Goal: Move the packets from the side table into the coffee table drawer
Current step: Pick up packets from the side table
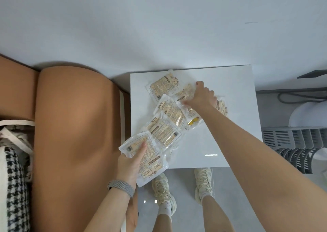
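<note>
Packets (169, 118): overlapping heap on the counter (235, 125).
Left hand (128, 166): grip clamped on one packet (148, 159) at the counter's near corner.
Right hand (201, 95): fingers curled onto the heap.
Advice: gather several together, pinching edges firmly, since slick wrappers probably slide.

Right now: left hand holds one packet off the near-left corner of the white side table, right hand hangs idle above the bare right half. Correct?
Not quite. The head view shows the left hand holding one packet off the side table's near-left corner, but the right hand isn't idle over bare tabletop: it is down on the spread of packets, fingers curled on one.
</note>
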`<act>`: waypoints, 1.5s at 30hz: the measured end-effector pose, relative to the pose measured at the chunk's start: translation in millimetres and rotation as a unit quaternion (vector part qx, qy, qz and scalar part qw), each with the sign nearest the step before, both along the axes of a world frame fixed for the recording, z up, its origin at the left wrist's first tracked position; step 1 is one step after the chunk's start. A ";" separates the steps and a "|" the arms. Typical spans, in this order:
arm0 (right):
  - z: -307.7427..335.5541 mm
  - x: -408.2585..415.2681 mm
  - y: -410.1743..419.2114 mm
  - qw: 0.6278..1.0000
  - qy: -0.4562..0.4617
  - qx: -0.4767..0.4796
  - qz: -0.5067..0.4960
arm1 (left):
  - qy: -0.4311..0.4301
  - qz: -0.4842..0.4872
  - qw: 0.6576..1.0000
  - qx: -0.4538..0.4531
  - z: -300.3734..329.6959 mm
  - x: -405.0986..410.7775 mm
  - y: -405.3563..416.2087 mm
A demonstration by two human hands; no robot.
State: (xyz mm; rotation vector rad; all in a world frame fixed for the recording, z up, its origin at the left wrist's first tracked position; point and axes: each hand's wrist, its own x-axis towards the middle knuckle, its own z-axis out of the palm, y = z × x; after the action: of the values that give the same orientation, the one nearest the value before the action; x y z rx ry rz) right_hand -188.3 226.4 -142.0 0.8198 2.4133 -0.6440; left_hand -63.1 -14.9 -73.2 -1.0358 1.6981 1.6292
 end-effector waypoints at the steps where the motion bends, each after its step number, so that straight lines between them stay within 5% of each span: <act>1: 0.5 2.1 1.1 1.000 -0.006 -0.008 -0.006 | -0.001 0.004 1.000 0.001 -1.2 1.2 -2.5; 4: 7.9 11.0 8.2 0.998 0.047 -0.026 -0.021 | 0.000 0.024 1.000 0.009 -1.9 2.8 -7.5; 8: 49.9 34.2 -3.8 0.955 0.184 -0.158 -0.170 | -0.005 0.057 0.998 0.021 -2.4 1.9 -16.9; 12: 69.0 62.3 -56.1 0.931 0.041 -0.333 -0.144 | -0.010 0.065 0.998 0.025 -1.7 0.5 -28.8; 16: 30.6 86.5 -111.5 0.980 -0.028 -0.176 0.084 | -0.005 0.068 0.997 0.020 -0.6 -0.4 -43.4; 19: 14.7 95.6 -131.1 0.995 0.005 -0.061 0.081 | -0.002 0.064 0.998 0.023 0.0 -0.9 -52.7; 23: 14.4 96.1 -139.9 0.997 0.008 -0.075 0.020 | 0.002 0.062 0.998 0.028 -1.2 -0.4 -58.6; 28: 16.9 97.0 -141.8 0.999 -0.002 0.015 0.038 | 0.006 0.047 0.998 0.032 -3.5 0.3 -58.1; 45: 23.2 73.3 -133.0 0.989 -0.079 0.006 0.124 | 0.021 0.043 0.998 0.040 0.4 2.7 -52.7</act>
State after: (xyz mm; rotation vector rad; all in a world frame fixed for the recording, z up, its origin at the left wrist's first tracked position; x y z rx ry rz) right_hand -115.0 93.3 -118.8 0.5402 2.3249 -0.4503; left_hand -60.4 -67.6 -72.8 -1.0569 1.6208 1.7695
